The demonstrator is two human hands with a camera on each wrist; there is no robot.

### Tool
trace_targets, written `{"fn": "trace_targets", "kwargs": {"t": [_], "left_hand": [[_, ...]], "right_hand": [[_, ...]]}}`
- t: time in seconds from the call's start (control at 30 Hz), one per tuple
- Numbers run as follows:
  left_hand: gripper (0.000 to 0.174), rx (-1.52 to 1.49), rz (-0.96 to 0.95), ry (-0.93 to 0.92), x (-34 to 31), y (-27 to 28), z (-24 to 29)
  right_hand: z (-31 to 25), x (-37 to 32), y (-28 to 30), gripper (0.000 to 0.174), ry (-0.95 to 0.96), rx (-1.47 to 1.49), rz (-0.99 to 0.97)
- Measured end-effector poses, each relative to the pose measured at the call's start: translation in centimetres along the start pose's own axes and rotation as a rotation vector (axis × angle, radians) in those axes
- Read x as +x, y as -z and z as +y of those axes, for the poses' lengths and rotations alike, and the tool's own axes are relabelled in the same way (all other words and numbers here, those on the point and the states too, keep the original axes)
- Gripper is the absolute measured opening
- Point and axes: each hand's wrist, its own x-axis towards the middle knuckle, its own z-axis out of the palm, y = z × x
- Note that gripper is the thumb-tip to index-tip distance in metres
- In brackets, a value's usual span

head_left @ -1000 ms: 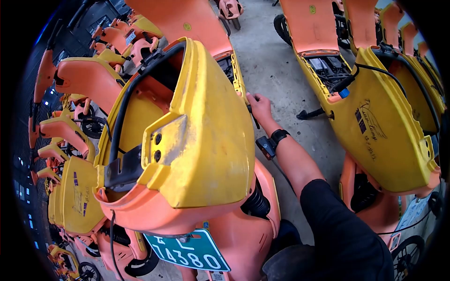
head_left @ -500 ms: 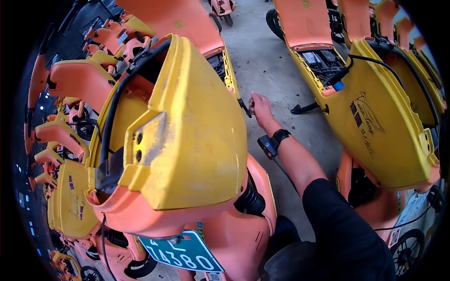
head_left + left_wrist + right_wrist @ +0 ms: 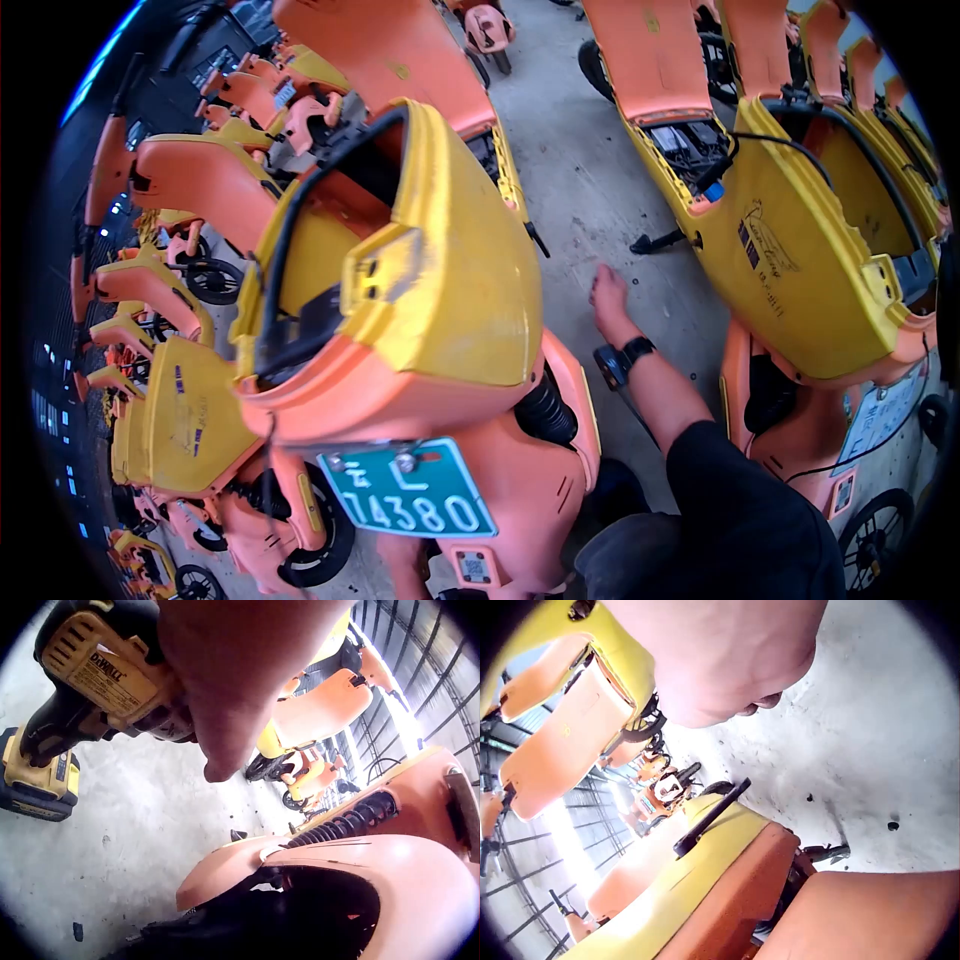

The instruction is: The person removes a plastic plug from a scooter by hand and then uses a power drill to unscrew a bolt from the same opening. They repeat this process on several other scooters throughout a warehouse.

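Head camera: we see the right hand (image 3: 612, 300) at three o'clock, apart from the yellow-and-orange scooter (image 3: 470, 290), fingers curled in narrow; whether they enclose anything small, we cannot tell. Left wrist view puts the cordless drill (image 3: 105, 675) at ten o'clock, the left hand (image 3: 229, 682) gripping its front end, fingertips hidden. We judge the tool hefty and rigid, weighted toward its battery (image 3: 37, 776) at nine o'clock, surest by the dark handle (image 3: 52, 724).
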Motion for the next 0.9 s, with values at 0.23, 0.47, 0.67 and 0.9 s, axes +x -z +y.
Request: {"fn": "trace_targets", "kwargs": {"t": [0.23, 0.47, 0.67, 0.9], "left_hand": [[0.038, 0.372, 0.170, -0.233, 0.6, -0.7, -2.2], [0.043, 0.044, 0.117, -0.379, -5.3, 3.1, -5.6], [0.045, -0.086, 0.301, -0.213, -7.4, 4.5, -7.8], [0.044, -0.095, 0.511, 0.026, -11.4, 8.1, -8.2]], "right_hand": [[-12.5, -7.9, -0.1, 0.040, 0.303, -0.086, 0.134], [-30.5, -22.8, -0.3, 0.034, 0.283, -0.004, -0.531], [-31.2, -26.8, 3.6, 0.032, 0.340, -0.096, -0.898], [-30.3, -28.8, 3.9, 0.025, 0.473, -0.237, -1.241]]}}
